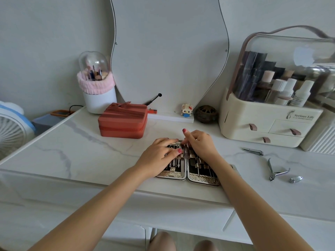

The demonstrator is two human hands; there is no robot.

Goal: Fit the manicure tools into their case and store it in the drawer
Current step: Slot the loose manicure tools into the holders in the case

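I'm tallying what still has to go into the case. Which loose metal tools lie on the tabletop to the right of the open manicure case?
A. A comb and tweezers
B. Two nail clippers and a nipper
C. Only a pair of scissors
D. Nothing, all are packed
B: right of the open manicure case lie a nail clipper, a cuticle nipper and a small clipper, all on the tabletop.

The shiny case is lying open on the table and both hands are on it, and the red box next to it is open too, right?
Not quite. The head view shows the red box zipped shut. The rest holds: the manicure case lies open on the table, with the left hand and right hand on it.
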